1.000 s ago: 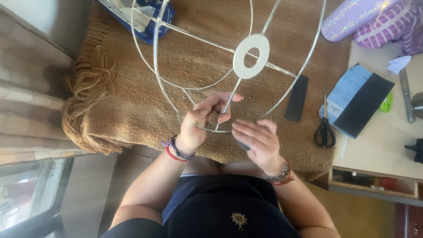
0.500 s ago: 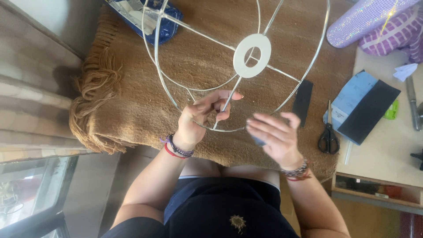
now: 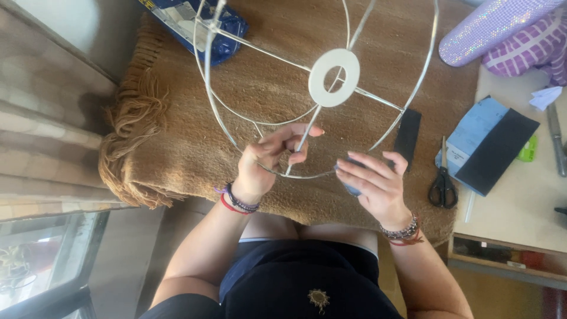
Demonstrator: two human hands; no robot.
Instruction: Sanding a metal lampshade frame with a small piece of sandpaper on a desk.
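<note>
Left hand (image 3: pixel 269 159) pinches white wire lampshade frame (image 3: pixel 334 77); round center ring.

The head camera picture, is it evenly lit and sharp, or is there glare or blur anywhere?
Head view: bright daylight; the white table at the right looks washed out, the glittery purple roll sparkles. The wire frame and both hands, left hand, right hand, look sharp. The lower-left window area is darker.

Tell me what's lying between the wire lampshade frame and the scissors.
In the head view, a flat black strip lies on the brown woven mat, between the wire lampshade frame and the scissors.
</note>
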